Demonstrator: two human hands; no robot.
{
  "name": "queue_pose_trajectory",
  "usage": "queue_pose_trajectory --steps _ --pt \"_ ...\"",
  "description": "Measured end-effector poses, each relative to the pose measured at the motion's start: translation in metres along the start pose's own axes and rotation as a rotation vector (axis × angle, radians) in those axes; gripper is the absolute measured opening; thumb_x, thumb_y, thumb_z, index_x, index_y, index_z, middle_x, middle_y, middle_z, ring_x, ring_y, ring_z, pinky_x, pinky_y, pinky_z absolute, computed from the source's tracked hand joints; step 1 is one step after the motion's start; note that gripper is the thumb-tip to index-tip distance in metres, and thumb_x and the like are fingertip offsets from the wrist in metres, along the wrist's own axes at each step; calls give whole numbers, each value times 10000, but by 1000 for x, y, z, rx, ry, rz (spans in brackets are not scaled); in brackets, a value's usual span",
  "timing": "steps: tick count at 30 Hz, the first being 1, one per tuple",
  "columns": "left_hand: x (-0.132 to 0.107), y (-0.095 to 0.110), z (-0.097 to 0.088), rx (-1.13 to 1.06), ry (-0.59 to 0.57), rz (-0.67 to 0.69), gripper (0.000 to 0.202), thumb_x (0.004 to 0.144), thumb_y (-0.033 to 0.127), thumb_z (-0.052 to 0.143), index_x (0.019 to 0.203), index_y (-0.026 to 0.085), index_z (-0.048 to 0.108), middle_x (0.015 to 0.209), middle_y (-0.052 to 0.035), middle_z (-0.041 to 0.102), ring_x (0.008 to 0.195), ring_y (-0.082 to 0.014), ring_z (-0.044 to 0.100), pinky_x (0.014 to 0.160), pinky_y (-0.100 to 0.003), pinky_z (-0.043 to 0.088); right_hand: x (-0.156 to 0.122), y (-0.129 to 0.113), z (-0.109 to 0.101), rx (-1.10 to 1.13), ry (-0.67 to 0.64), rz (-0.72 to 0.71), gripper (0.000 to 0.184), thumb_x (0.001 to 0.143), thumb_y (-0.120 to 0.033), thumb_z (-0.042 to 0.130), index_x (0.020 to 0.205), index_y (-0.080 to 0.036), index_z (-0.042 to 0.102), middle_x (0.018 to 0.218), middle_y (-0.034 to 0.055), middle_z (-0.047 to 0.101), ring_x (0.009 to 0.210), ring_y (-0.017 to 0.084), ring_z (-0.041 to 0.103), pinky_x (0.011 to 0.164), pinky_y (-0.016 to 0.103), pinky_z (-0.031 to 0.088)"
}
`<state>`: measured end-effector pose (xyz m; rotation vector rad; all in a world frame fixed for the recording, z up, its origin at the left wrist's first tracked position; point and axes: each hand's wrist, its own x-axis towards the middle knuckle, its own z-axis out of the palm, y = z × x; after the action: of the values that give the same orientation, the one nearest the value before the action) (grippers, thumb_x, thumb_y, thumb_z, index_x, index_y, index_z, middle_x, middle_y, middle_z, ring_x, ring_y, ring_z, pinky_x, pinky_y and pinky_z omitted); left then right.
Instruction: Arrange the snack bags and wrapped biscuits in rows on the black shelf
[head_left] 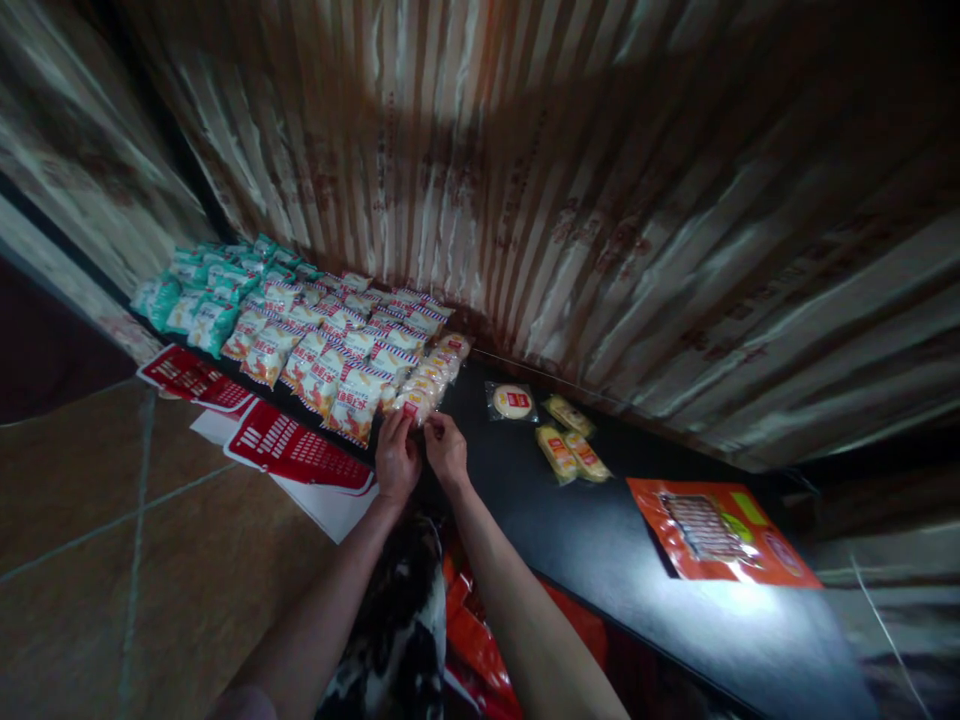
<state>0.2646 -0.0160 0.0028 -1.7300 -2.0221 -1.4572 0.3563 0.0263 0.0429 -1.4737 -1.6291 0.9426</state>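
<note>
With left hand [398, 462] and right hand [448, 450] narrow at 1 front packet [414, 401] (grip we cannot tell), we should align it gently.

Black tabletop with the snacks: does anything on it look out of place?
Mildly: the yellow packets lie loosely at uneven angles, unlike the close rows of white-and-orange packets farther left. I see no spill or damage.

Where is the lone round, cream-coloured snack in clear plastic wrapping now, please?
In the head view, the round snack lies just right of centre on the long black surface, between the right hand and three oblong yellow wrapped packets.
</note>
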Motion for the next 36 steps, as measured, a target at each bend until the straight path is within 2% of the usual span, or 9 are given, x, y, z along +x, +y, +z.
queue_pose_trajectory --steps 7,12,16,20,23,26,30,33,36 --pt "2 8 -8 -8 -13 -34 391 751 32 415 1049 163 633 1191 -101 613 1212 -230 500 1034 -447 427 -8 6 -22 -27 96 -87 259 839 -224 442 993 -168 643 929 69 689 813 155 635 785 273 502" --pt "3 14 -16 -20 -18 -23 347 737 37 428 943 198 656 1205 -84 597 1230 -234 475 1056 -469 397 -15 18 -60 -137 192 -195 299 823 -148 409 994 -160 654 971 88 681 899 166 624 849 288 486" --pt "5 35 -13 -49 -65 126 295 760 38 423 879 191 646 1153 -88 622 1193 -222 508 1032 -446 423 -20 32 -96 -257 270 -246 327 823 -134 391 1011 -149 658 1000 97 678 958 189 597 912 329 458" --pt "17 73 9 -53 -253 241 310 775 46 438 976 182 630 1235 -100 582 1228 -221 483 1039 -422 422 -24 46 -124 -385 358 -325 330 822 -116 398 1023 -151 658 1129 92 654 1121 214 522 1006 384 385" --pt "31 99 37 -34 -340 252 369 760 48 461 1081 158 606 1343 -129 501 1340 -255 353 1076 -450 374 -25 57 -141 -510 384 -309 349 830 -123 414 1095 -159 638 1252 86 602 1277 245 404 1049 437 323" --pt "45 121 70 -8 -396 186 455 742 81 510 1192 125 558 1429 -167 400 1397 -320 216 1078 -513 331 -25 69 -155 -626 368 -236 376 838 -171 449 1182 -170 601 1338 101 538 1346 284 312 1058 491 279" --pt "56 140 105 20 -525 28 490 728 141 572 1216 181 559 1479 -144 335 1406 -355 164 1075 -561 280 -28 84 -169 -714 322 -149 407 838 -212 472 1231 -175 571 1377 132 492 1342 305 317 1047 500 279" --pt "52 144 116 68 -669 -66 474 751 158 552 1224 173 557 1449 -171 377 1383 -357 237 1067 -580 261 -29 89 -176 -735 301 -146 426 836 -195 463 1250 -189 561 1378 115 497 1321 299 348 1040 473 293" --pt "38 143 114 101 -673 9 514 755 153 543 1266 206 525 1442 -150 395 1356 -349 302 1053 -584 273 -34 90 -182 -742 332 -128 423 828 -191 463 1236 -204 573 1344 104 534 1286 306 388 1024 470 306"
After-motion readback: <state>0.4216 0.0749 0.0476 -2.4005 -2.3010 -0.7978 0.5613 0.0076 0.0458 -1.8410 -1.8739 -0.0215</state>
